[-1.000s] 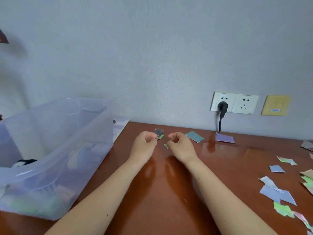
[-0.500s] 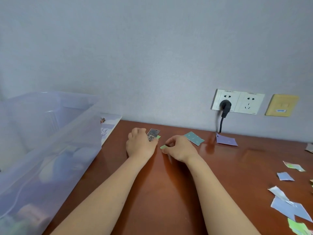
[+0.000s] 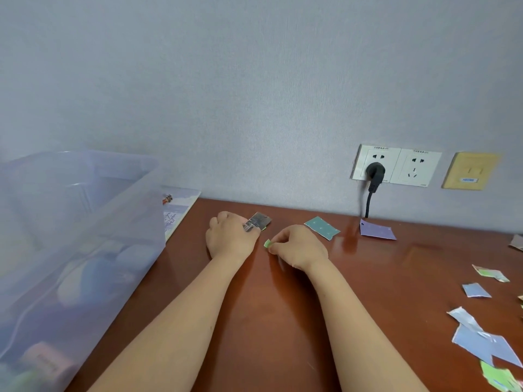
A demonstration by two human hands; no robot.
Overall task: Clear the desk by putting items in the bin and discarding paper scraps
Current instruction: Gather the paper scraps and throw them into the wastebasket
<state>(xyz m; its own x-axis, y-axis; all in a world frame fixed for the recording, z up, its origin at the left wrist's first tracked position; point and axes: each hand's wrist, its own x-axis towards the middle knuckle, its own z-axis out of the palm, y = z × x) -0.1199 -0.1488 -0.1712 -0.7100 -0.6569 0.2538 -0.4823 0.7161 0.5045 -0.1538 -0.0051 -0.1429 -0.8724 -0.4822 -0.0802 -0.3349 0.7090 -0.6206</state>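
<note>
A person's two bare forearms reach across a glossy brown bench (image 3: 268,312) toward a grey wall. The left hand (image 3: 230,240) rests low on the bench with its fingers (image 3: 223,219) curled, gripping a grey printed scrap (image 3: 259,221) that sticks out past the knuckles toward the wall; a sliver of green paper shows just behind it. The right hand (image 3: 301,246), just beside the left, pinches a small green scrap (image 3: 267,243) between thumb and forefinger, close above the bench surface. Beyond the right hand lies a teal scrap (image 3: 322,228) and, farther right, below a black plug (image 3: 375,172) in a white double socket (image 3: 413,168), a purple scrap (image 3: 377,231). More torn paper scraps (image 3: 481,339), blue, white and green, are strewn along the right side of the bench, well apart from both hands. At left stands the translucent plastic bin (image 3: 93,222), blurred items inside it, with a printed booklet (image 3: 178,212) lying beside it near the wall.
</note>
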